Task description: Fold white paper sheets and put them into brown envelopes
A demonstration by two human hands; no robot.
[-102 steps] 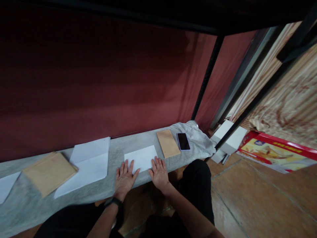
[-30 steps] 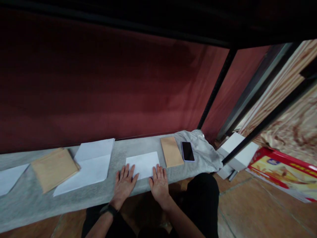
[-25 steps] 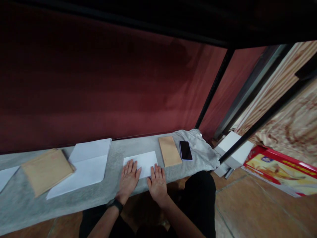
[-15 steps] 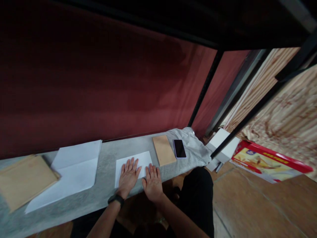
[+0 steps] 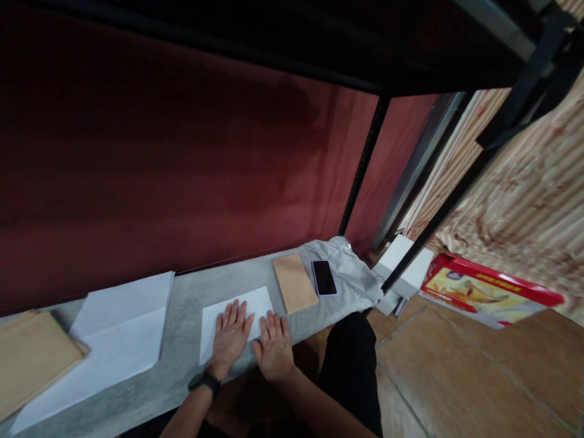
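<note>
A white sheet of paper, perhaps folded, lies on the grey cloth-covered bench in front of me. My left hand, with a dark watch on its wrist, rests flat on the sheet, fingers spread. On the sheet's right near corner lies my right hand, its fingers stretched out and the palm down. Just right of the sheet is a brown paper envelope, touched by neither hand. Both hands cover much of the sheet's near side.
A phone lies right of the envelope. At left, larger white sheets are partly under a stack of brown envelopes. Dark shelf posts stand at the bench's right end. White boxes and a red carton are on the floor.
The view has shifted slightly, so the bench and everything on it appear lower and further left. Both hands stay flat on the sheet, with little visible movement over it.
</note>
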